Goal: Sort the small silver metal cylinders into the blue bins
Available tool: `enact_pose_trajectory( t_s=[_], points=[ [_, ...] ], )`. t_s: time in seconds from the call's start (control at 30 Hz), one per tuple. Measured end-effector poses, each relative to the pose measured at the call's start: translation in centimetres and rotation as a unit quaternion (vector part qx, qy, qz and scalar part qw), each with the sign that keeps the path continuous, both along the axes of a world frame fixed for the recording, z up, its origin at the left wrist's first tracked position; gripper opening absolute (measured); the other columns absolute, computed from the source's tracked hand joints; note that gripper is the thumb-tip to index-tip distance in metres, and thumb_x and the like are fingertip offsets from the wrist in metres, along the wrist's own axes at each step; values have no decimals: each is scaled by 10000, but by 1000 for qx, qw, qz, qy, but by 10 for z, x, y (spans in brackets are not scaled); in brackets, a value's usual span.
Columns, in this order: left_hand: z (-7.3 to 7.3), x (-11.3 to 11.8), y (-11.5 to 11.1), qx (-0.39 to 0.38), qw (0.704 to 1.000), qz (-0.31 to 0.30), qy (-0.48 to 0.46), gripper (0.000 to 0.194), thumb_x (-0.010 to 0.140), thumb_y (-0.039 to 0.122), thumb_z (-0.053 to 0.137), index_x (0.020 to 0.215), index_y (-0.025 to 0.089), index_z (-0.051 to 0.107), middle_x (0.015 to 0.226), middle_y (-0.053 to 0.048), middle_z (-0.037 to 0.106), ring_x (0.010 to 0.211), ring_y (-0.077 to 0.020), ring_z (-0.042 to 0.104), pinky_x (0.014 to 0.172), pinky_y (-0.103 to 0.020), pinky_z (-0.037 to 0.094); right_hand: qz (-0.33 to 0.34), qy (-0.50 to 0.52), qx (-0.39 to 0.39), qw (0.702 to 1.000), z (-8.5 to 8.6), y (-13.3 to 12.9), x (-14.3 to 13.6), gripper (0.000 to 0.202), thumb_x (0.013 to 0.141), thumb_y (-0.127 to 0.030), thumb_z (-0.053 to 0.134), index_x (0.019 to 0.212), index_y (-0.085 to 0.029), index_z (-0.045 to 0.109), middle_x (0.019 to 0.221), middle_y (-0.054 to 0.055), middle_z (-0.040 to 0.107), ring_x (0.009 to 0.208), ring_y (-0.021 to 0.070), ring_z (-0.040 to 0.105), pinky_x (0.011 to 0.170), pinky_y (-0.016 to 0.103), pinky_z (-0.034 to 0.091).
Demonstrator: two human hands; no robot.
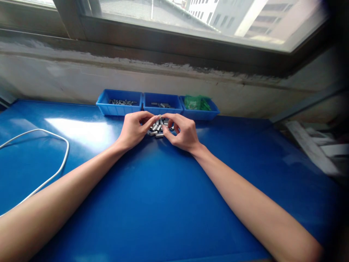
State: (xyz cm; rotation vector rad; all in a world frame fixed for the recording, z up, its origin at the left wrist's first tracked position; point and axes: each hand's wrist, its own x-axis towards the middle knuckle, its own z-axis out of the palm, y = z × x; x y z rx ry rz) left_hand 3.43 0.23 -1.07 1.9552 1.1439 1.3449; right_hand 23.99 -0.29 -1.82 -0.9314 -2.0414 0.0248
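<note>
My left hand reaches to the pile with thumb and index finger pinched together at a small pale metal piece. Facing it, my right hand is curled, its index fingertip at the same piece and its thumb lower, by the pile. Which fingers carry the piece is hard to tell at this size. Beneath and between the hands lies a pile of short silver metal bars, which look like spacers, on the blue tabletop. My fingers hide part of the pile.
Three blue bins stand against the wall: the left bin holds small metal screws or similar parts, the middle bin short metal bars, the right bin green plastic bags. A white cable curves across the left side. White pieces lie far right.
</note>
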Motion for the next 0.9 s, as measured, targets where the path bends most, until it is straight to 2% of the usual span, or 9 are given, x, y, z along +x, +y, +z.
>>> enact_pose_trajectory(
  t_s=[0.17, 0.37, 0.47, 0.57, 0.63, 0.73, 0.8, 0.9],
  points=[
    [1, 2, 1, 18, 999, -7, 28, 528, 969, 594, 577, 743, 134, 700, 631, -5, 600, 586, -111, 466, 560, -245, 351, -12, 5, 17, 1000, -2, 3, -1, 252, 984, -408, 642, 1108, -210, 736, 752, 4, 693, 610, 127, 582, 688, 265, 500],
    [0, 2, 2, 10, 999, -24, 41, 536, 987, 564, 554, 654, 147, 603, 572, 27, 487, 563, -97, 395, 541, -255, 289, 5, 3, 18, 1000, -2, 3, -1, 262, 1001, -432, 626, 1052, -210, 755, 756, 12, 708, 591, 122, 578, 650, 263, 496],
    [0, 2, 3, -2, 999, -29, 35, 548, 988, 565, 556, 632, 149, 584, 559, 27, 493, 555, -95, 399, 537, -255, 288, 13, -2, 16, 1000, -2, 3, -1, 242, 987, -416, 651, 1043, -206, 757, 768, 10, 717, 573, 115, 571, 638, 259, 496],
    [-1, 3, 3, -8, 999, -20, 28, 544, 990, 582, 553, 678, 145, 640, 596, 6, 575, 567, -105, 466, 551, -253, 324, 2, -10, 22, 1000, -4, 5, -1, 232, 989, -396, 648, 1039, -203, 765, 793, 24, 735, 593, 125, 593, 652, 266, 497],
    [-1, 4, 3, -4, 1000, 3, 12, 508, 994, 581, 552, 794, 142, 712, 647, -9, 634, 582, -116, 513, 566, -253, 361, -41, 10, 20, 999, -4, 8, 0, 253, 990, -410, 638, 1044, -202, 771, 814, 36, 748, 608, 140, 613, 665, 279, 500],
    [-3, 4, 2, 41, 999, 15, 31, 406, 980, 520, 613, 883, 151, 752, 742, -32, 694, 644, -135, 573, 620, -260, 422, -157, 78, -1, 985, -5, 13, 3, 313, 990, -464, 613, 1041, -201, 773, 764, 35, 738, 600, 165, 627, 658, 300, 500],
    [-5, 4, 1, 94, 992, -11, 78, 297, 956, 440, 676, 881, 165, 759, 847, -51, 725, 763, -163, 622, 710, -275, 468, -221, 107, -27, 969, -4, 17, 6, 347, 984, -498, 600, 1029, -200, 772, 686, 23, 708, 589, 180, 636, 643, 304, 493],
    [-9, 4, 0, 161, 974, -67, 143, 171, 926, 351, 730, 930, 184, 763, 981, -73, 731, 936, -210, 626, 847, -325, 506, -250, 110, -69, 959, -3, 19, 7, 353, 975, -513, 594, 1040, -211, 765, 636, 11, 696, 601, 197, 665, 634, 298, 489]
  ],
)
